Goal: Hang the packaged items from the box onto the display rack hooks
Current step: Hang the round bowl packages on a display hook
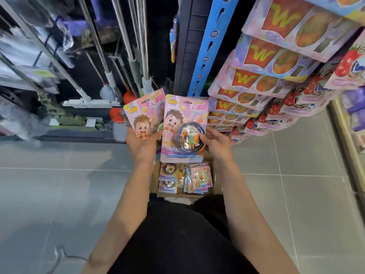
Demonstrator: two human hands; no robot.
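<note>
Two pink blister packs with a cartoon child are held up in front of me. My left hand [141, 142] grips the left pack [143, 113] by its lower edge. My right hand [216, 142] holds the right pack [183, 127] by its right side, fingers on the round clear bubble. Below them a cardboard box [216, 175] stands on the floor with several more colourful packs [200, 177] inside. The display rack with a blue slotted strip [209, 46] rises just behind the packs. To its right hang rows of pink packs marked W [262, 56].
Mops and brooms with metal poles [126, 46] stand at the left behind the packs. Strawberry-printed packs [292, 103] hang at the right. Grey floor tiles [59, 194] spread to both sides of the box. A shelf edge [347, 139] runs along the far right.
</note>
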